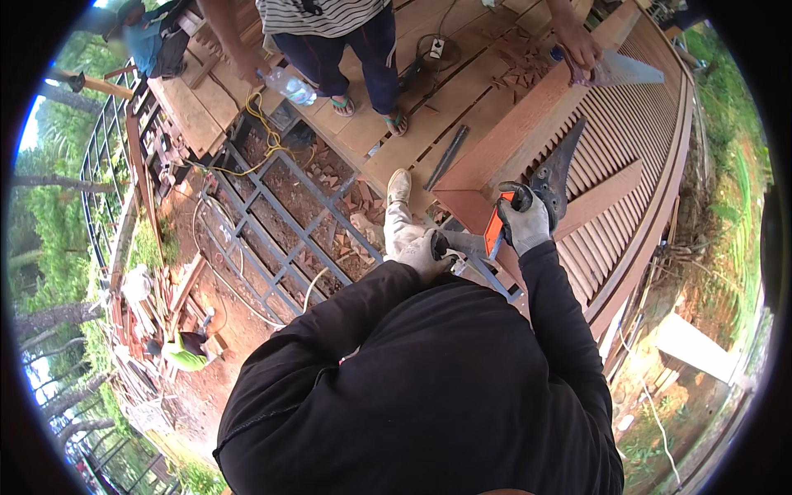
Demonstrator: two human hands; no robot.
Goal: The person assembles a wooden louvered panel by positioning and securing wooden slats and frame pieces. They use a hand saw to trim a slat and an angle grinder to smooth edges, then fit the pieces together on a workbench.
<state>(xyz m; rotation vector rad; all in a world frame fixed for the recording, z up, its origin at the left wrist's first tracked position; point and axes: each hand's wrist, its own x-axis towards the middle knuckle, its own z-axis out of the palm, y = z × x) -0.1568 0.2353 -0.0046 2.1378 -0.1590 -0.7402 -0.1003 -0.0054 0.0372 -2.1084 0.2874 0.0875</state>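
Right hand (528, 223): fingers curled on orange tool (494, 231) | left hand (422, 256): fingers bent, grip unclear | brown beam (516, 148) just beyond right fingers, slats (606, 256) to their right | 2 sandalled feet (397, 125) beyond left fingers

The pale right-hand glove (529, 225) looks matt cloth; the long reddish-brown beam (516, 144), smooth wood; the clear round bottle (292, 87), glossy plastic.

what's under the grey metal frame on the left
Under the metal frame, reddish soil and wood scraps show through the gaps; what lies directly beneath its bars is hidden.
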